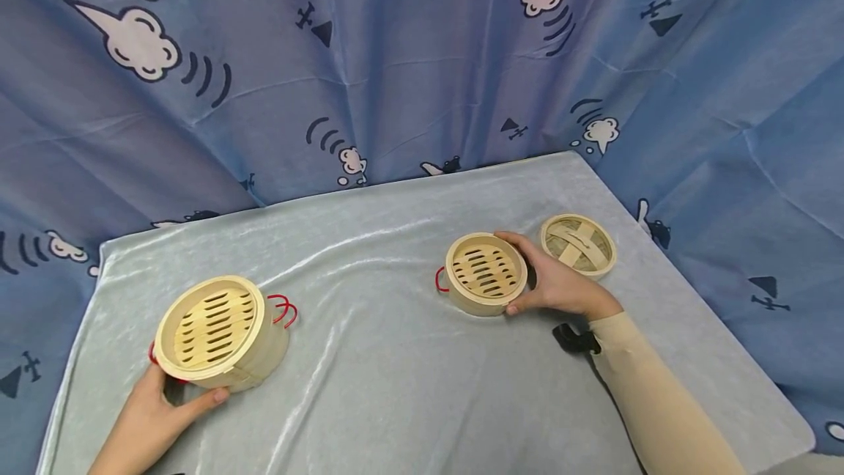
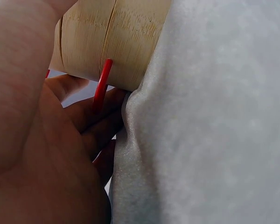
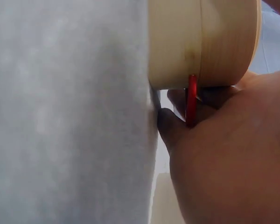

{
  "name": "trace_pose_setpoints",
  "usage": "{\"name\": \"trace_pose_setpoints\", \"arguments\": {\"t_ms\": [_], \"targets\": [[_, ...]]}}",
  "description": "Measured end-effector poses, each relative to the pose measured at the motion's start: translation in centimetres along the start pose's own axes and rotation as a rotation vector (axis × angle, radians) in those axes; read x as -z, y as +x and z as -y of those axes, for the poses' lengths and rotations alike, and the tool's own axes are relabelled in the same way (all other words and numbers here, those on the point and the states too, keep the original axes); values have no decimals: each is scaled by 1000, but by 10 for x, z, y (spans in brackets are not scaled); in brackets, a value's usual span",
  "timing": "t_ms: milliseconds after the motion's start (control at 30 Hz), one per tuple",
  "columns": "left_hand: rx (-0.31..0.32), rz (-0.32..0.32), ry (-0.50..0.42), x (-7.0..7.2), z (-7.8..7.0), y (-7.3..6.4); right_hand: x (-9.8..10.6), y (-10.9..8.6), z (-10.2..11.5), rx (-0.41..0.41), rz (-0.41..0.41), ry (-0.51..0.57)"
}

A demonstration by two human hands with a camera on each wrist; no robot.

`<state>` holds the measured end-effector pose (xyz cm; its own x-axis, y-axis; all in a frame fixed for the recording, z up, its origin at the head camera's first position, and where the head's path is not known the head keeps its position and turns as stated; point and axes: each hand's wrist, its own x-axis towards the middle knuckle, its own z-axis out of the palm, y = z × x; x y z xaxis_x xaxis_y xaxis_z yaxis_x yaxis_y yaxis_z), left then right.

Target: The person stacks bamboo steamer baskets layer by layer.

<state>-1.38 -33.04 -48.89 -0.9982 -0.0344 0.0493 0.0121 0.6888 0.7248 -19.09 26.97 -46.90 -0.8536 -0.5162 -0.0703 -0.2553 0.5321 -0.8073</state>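
Observation:
At the left of the head view, my left hand holds a round bamboo steamer basket by its near left side, thumb along the front wall. Its slatted floor faces up, and red cord loops stick out at its right. In the left wrist view, a red loop hangs by the curled fingers under the basket's wall. Right of centre, my right hand grips another bamboo steamer basket between thumb and fingers. The right wrist view shows its wall against the cloth, with a red loop near the fingers.
A woven bamboo lid with a crossed strip lies just behind my right hand. Pale grey velvety cloth covers the table. A blue patterned curtain hangs along the table's back and right edges.

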Motion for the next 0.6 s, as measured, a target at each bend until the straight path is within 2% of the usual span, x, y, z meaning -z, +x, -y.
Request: {"name": "trace_pose_setpoints", "arguments": {"t_ms": [133, 267, 400, 600], "targets": [[-12, -2, -10, 1, -1, 0, -1, 0, 9, 5, -12, 44], [-39, -18, -18, 0, -2, 0, 1, -4, 27, 27, -17, 41], [-33, -28, -14, 0, -3, -2, 1, -6, 37, 30, -24, 30], [-14, -18, 7, -1, -1, -2, -4, -4, 28, 53, -41, 63]]}}
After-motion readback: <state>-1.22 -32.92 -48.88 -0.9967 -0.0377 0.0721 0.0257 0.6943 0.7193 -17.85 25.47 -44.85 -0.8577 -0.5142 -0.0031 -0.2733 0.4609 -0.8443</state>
